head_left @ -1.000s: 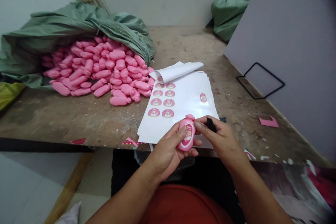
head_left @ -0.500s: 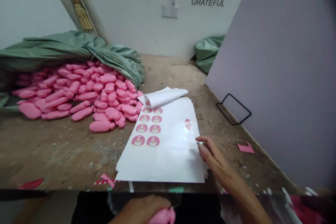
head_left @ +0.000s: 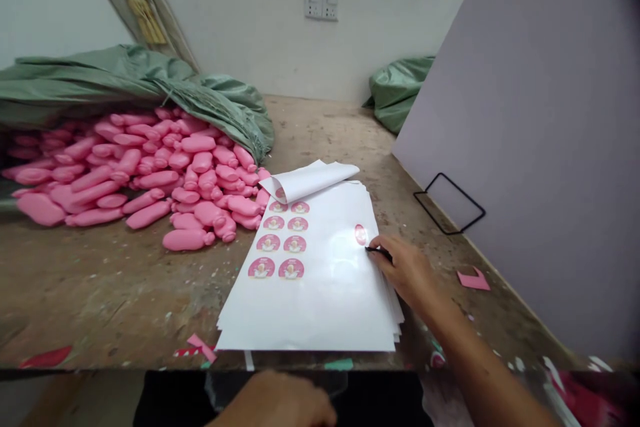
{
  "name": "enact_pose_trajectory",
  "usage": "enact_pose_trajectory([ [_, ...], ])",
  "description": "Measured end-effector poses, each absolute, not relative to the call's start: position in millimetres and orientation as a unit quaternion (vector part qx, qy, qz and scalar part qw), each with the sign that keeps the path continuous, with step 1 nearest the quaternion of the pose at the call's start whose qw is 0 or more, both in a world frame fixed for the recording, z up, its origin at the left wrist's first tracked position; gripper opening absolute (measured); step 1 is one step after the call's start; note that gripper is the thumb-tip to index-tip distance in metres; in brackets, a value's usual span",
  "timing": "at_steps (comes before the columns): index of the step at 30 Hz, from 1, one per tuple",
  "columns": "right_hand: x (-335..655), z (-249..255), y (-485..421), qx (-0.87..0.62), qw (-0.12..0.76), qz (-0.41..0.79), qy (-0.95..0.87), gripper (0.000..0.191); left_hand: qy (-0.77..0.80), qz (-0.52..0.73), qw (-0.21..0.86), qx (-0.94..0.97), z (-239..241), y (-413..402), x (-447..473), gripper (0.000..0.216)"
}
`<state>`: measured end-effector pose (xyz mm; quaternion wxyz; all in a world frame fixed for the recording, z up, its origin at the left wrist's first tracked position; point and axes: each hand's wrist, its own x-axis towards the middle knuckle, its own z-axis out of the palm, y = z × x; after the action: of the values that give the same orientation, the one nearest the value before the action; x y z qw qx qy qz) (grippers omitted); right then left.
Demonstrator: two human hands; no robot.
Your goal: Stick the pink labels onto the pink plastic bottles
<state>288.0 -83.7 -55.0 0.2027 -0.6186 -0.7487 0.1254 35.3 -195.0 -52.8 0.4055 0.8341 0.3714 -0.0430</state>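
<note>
Since the pink oval paper sticker (head_left: 361, 234) looks light and easily creased, its five-o'clock edge suits gripping, the right hand (head_left: 407, 271) pinching a slim black tool (head_left: 379, 252), the left hand's (head_left: 280, 401) grip hidden.

Head-worn, facing forward and kinda down, sitting pretty close above table (head_left: 320, 130), catching back wall (head_left: 240, 20) up top.

With my right hand (head_left: 407, 273) I pinch a small black tool (head_left: 381, 254), its tip just beside the lone oval pink sticker (head_left: 360, 235) on the stacked sticker sheets (head_left: 325, 313). My left hand (head_left: 277, 403) is low, before the table (head_left: 125, 300); pink bottles (head_left: 186, 240) lie heaped in a green sack's (head_left: 220, 103) mouth.
</note>
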Motion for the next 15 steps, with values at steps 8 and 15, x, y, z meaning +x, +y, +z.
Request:
enact_pose_trajectory([
  [8, 289, -51, -83, -0.605, 0.163, 0.101, -0.773, 0.012, 0.421, 0.084, 0.185, 0.884, -36, -103, 105, 0.032],
  [15, 287, -47, -80, -0.602, 0.155, 0.095, -0.778, 0.011, 0.42, 0.067, 0.162, 0.89, -46, -104, 106, 0.036],
])
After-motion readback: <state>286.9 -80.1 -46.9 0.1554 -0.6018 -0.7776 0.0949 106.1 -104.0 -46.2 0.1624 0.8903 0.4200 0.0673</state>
